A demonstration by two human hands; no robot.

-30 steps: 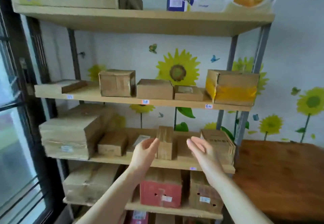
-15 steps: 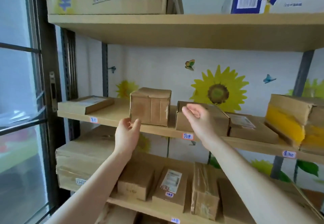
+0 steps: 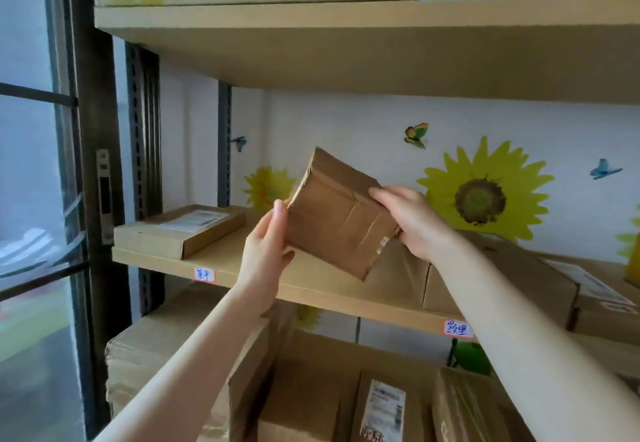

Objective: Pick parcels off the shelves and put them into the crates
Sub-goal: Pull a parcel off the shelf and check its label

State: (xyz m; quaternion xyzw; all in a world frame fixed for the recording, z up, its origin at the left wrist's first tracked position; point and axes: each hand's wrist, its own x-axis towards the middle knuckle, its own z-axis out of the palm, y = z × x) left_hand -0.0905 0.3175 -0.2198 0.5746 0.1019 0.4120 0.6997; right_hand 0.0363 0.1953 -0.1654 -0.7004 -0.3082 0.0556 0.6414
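Observation:
A small taped brown cardboard parcel (image 3: 337,214) is tilted in the air above the middle shelf (image 3: 311,284), held between both hands. My left hand (image 3: 265,254) presses its left side with the thumb under the lower edge. My right hand (image 3: 412,220) grips its right edge from above. No crate is in view.
A flat parcel with a white label (image 3: 180,232) lies at the shelf's left end. More brown boxes (image 3: 502,282) sit on the shelf to the right. Larger boxes (image 3: 346,396) fill the shelf below. The upper shelf board (image 3: 346,43) hangs close overhead. A window frame (image 3: 90,164) stands left.
Both hands closed onto the small brown parcel and lifted it off the middle shelf, tilting it. The camera moved closer to the shelf.

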